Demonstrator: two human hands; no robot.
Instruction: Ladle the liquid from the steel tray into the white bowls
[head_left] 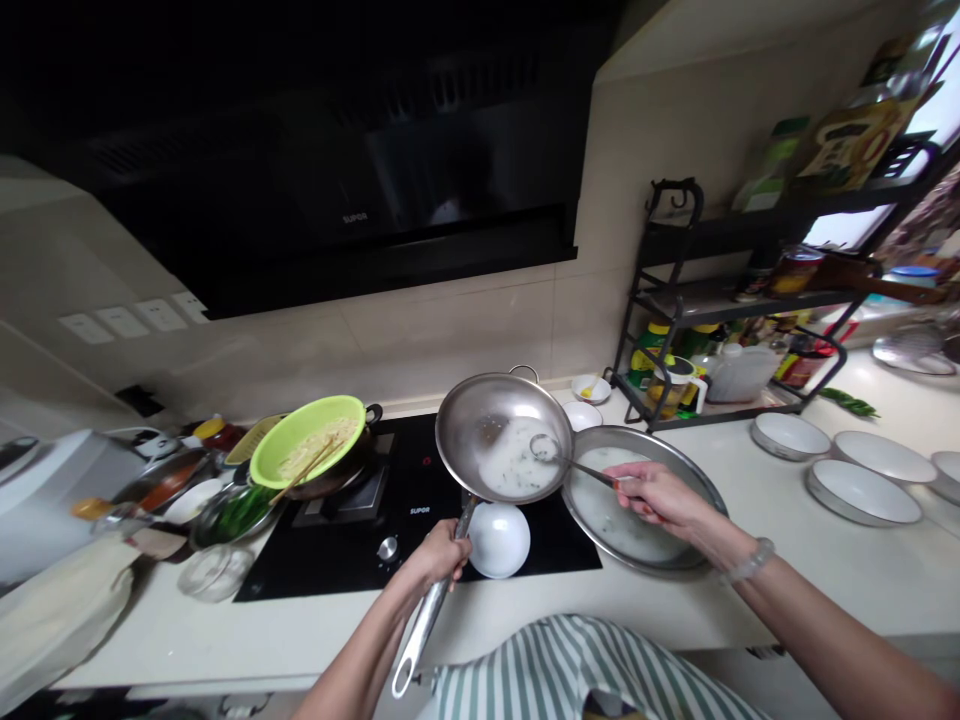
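Gripping the wok handle (429, 615), left hand (444, 552) sits below right hand (651, 494).

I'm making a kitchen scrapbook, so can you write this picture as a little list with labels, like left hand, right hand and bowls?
Left hand: fingers around the handle of a metal pan
Right hand: holds a ladle, its end in the pan
In the pan: cloudy white liquid
Right of the pan: a wide metal basin, also with cloudy liquid
Small white bowl: on the black cooktop
Lime-green bowl: pale food, chopsticks on it
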